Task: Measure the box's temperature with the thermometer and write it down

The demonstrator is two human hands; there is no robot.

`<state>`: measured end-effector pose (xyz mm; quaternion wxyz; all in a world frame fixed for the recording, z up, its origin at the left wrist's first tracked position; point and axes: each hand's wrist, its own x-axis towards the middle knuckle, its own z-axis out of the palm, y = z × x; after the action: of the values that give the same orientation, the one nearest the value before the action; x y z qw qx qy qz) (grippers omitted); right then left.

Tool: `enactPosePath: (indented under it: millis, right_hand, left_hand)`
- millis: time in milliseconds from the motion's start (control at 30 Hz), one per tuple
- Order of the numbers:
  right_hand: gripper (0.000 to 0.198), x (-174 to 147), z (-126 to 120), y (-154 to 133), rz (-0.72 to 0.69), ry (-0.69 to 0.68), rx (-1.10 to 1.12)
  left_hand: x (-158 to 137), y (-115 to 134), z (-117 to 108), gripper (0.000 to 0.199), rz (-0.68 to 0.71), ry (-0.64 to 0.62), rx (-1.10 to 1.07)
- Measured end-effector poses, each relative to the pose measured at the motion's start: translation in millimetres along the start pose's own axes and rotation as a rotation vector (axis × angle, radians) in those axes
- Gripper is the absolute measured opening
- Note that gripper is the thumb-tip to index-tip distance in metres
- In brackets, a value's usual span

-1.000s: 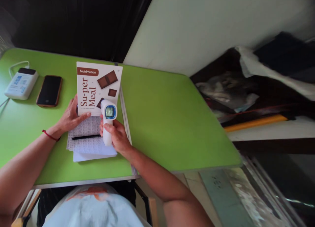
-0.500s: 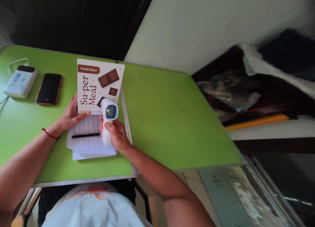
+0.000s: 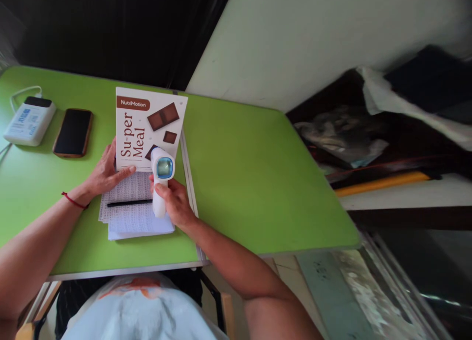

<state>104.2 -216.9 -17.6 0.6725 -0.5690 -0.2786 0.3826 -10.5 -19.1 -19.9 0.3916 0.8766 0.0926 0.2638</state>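
Note:
My right hand (image 3: 176, 200) is wrapped round the handle of a white infrared thermometer (image 3: 160, 202). Its blue-rimmed screen faces up at me and is lit. The thermometer's head covers a lower part of the front of a white box (image 3: 129, 121) with brown chocolate pictures and "Su-per Meal" print. My left hand (image 3: 106, 172) grips that box at its lower left corner, thumb on the front and the other fingers partly hidden behind. Below the box lie printed sheets (image 3: 127, 186) and folded white paper (image 3: 138, 227), with a black pen (image 3: 129, 202) across them.
On the left of the green table (image 3: 250, 182) lie a dark phone (image 3: 73, 132) in a brown case and a white power bank (image 3: 29, 122) with a cable. A pale wall (image 3: 287, 40) rises behind. To the right is a cluttered shelf with cloth (image 3: 342, 133).
The thermometer's screen has turned from dark to a brighter, greenish light, and its head has shifted slightly left. My left hand and the box are almost still.

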Motion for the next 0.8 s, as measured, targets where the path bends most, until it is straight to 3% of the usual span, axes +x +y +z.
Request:
enactPosePath:
  millis: [367,800]
  right_hand:
    - [0.049,3.3,2.5,-1.9,-0.008,-0.036,0.001]
    - [0.038,3.4,4.4,-0.4,-0.003,-0.039,0.000]
  left_hand:
    - [-0.1,2.7,-1.3,0.067,-0.010,0.004,0.015]
    - [-0.7,-4.2,7.1,0.067,-0.051,0.109,-0.103]
